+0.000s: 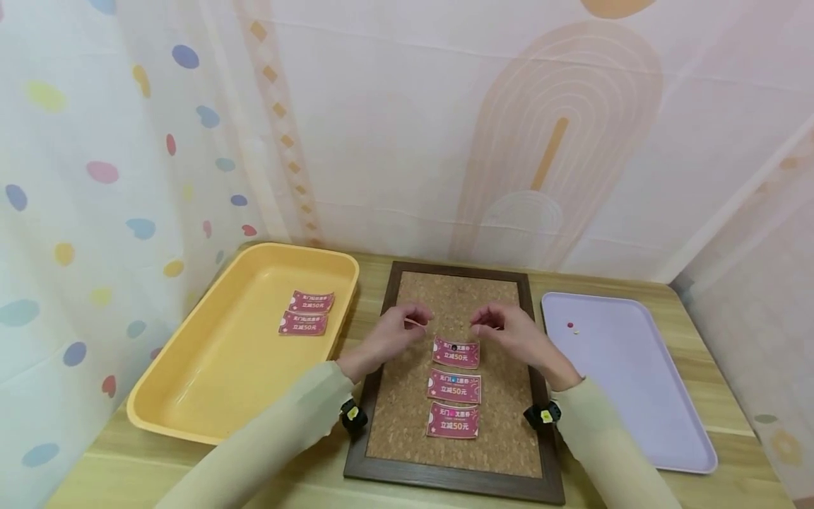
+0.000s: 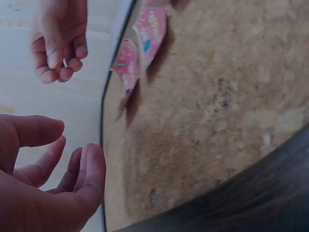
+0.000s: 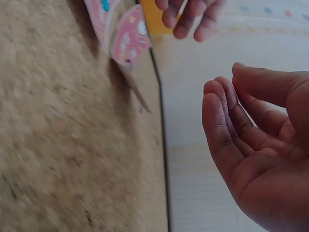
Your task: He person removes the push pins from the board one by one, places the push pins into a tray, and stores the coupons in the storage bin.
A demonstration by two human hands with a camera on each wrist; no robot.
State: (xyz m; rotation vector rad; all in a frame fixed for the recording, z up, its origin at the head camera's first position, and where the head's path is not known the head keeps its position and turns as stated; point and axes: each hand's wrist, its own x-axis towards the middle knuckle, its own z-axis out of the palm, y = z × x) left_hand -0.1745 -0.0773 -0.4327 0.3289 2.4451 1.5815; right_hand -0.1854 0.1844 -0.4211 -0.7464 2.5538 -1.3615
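Three red coupons with curling edges are pinned in a column on a cork board (image 1: 407, 452). The top coupon (image 1: 456, 355) has a dark pin (image 1: 454, 348), the middle coupon (image 1: 454, 388) a blue pin (image 1: 453, 379), and the bottom coupon (image 1: 453, 423) a pink pin (image 1: 451, 413). My left hand (image 1: 397, 331) hovers over the board to the upper left of the top coupon, fingers loosely bent with nothing between them. On the other side, my right hand (image 1: 514, 332) is raised likewise, its thumb and fingers apart and holding nothing in the right wrist view.
Left of the board stands a yellow tray (image 1: 210, 367) with two more coupons (image 1: 304, 323) inside. A lilac tray (image 1: 636, 375) at the right bears a small red pin (image 1: 570, 325) and a pale one. A patterned curtain (image 1: 394, 141) rises behind the wooden table (image 1: 731, 396).
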